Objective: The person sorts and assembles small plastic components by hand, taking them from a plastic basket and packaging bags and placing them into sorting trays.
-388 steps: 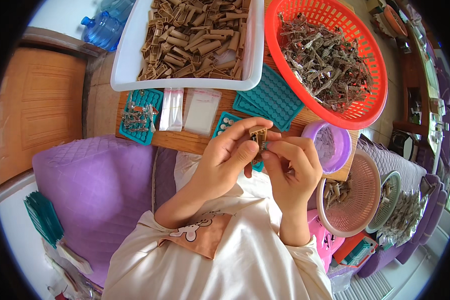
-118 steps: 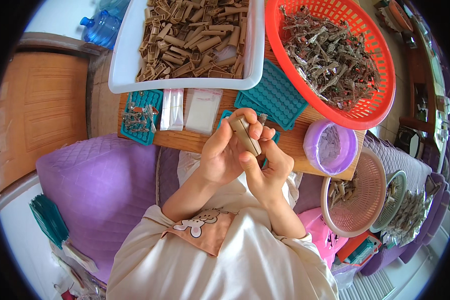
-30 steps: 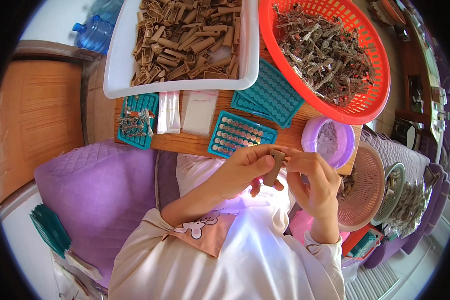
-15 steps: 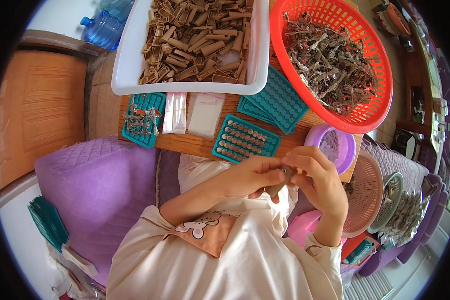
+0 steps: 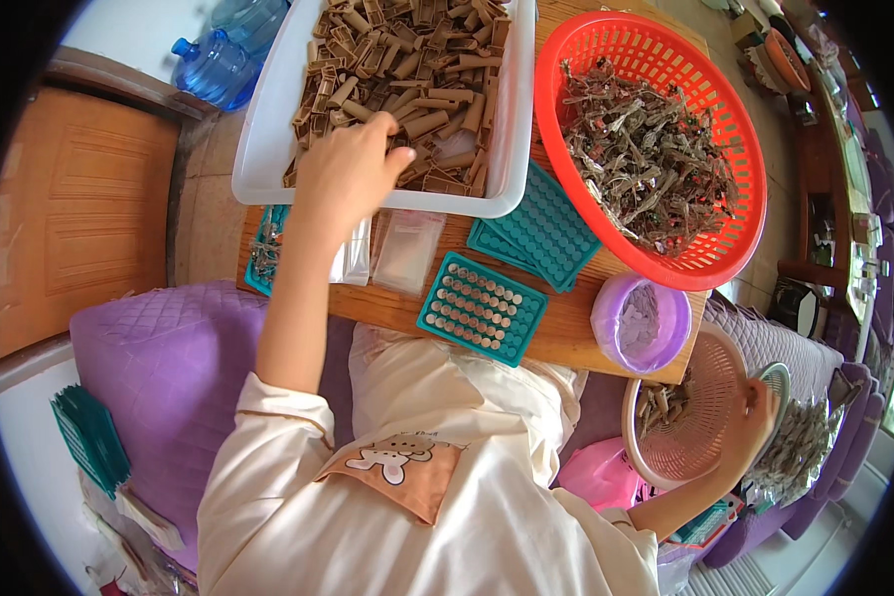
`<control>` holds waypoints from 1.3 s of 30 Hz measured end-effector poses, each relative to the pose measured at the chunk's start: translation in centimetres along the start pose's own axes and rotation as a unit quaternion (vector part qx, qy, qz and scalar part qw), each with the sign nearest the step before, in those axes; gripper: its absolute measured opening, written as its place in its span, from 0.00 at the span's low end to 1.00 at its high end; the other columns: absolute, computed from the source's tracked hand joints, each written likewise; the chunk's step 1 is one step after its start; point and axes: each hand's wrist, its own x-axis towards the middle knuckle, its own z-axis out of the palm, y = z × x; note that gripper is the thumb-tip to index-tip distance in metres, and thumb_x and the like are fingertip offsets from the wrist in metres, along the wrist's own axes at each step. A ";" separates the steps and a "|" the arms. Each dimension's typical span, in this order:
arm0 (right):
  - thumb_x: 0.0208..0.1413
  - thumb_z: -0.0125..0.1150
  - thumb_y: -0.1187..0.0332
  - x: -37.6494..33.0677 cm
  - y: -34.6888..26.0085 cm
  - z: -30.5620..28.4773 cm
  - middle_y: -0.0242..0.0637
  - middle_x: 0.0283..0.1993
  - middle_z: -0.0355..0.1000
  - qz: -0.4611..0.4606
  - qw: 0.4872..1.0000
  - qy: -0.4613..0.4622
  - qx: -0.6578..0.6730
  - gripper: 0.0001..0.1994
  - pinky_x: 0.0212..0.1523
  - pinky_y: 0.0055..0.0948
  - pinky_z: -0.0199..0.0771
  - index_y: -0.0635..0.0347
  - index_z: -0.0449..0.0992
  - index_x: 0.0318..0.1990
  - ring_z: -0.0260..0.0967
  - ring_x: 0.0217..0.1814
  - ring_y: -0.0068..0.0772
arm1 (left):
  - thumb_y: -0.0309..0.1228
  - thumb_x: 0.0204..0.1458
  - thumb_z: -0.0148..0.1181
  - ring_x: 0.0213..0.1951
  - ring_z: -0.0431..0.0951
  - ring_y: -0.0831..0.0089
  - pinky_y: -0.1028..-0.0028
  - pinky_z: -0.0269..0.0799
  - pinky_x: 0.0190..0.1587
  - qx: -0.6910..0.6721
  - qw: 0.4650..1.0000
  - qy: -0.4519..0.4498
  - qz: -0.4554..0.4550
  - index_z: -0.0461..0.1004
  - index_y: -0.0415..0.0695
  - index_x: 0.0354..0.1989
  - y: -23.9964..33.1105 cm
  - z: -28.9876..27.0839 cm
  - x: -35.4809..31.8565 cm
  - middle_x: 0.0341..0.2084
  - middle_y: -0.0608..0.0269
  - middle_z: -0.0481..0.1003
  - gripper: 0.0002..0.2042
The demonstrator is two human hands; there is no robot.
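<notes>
- The step in hand seems to be picking out brown, trough-shaped plastic pieces; the next move calls for pinching a single one.
- They lie far left in the white rectangular plastic bin, beneath the left hand, whose grip is hidden.
- Near right, the right hand overlaps the pale-pink round perforated basket; I cannot tell what it grasps.

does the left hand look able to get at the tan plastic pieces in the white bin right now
Very likely yes: the left hand hangs over the near side of the open-topped white bin, right at the tan plastic pieces, and nothing visible blocks it.
</notes>
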 end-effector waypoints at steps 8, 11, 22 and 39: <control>0.45 0.51 0.75 3.8 -3.9 2.5 0.43 0.32 0.69 -0.024 0.995 -0.013 0.100 0.10 0.34 0.29 0.66 0.64 0.68 0.38 0.68 0.34 0.36 | 0.36 0.40 0.57 0.33 0.73 0.56 0.64 0.69 0.37 0.173 0.968 -0.173 0.063 0.71 0.35 0.28 0.1 2.1 4.6 0.25 0.48 0.73 0.14; 0.45 0.52 0.74 7.5 -13.0 2.9 0.42 0.32 0.69 -0.128 0.965 -0.076 0.217 0.09 0.33 0.27 0.67 0.64 0.69 0.37 0.68 0.32 0.34 | 0.31 0.38 0.57 0.31 0.74 0.56 0.64 0.69 0.35 0.202 0.969 -0.108 0.090 0.71 0.36 0.24 -1.7 3.1 4.7 0.24 0.48 0.73 0.10; 0.43 0.53 0.68 15.4 -20.6 10.2 0.46 0.32 0.68 -0.315 0.934 -0.163 0.042 0.07 0.36 0.37 0.64 0.61 0.71 0.29 0.66 0.36 0.46 | 0.26 0.44 0.50 0.32 0.71 0.63 0.70 0.67 0.35 -0.164 0.966 0.111 0.168 0.66 0.37 0.23 -2.6 0.2 2.5 0.27 0.57 0.68 0.05; 0.50 0.50 0.71 15.4 -11.4 4.7 0.26 0.24 0.63 -0.095 0.829 -0.207 0.510 0.05 0.24 0.16 0.57 0.62 0.67 0.31 0.57 0.22 0.15 | 0.35 0.48 0.53 0.29 0.66 0.76 0.79 0.64 0.37 -0.396 0.872 -0.002 0.287 0.59 0.42 0.28 4.5 1.6 -1.6 0.29 0.64 0.60 0.12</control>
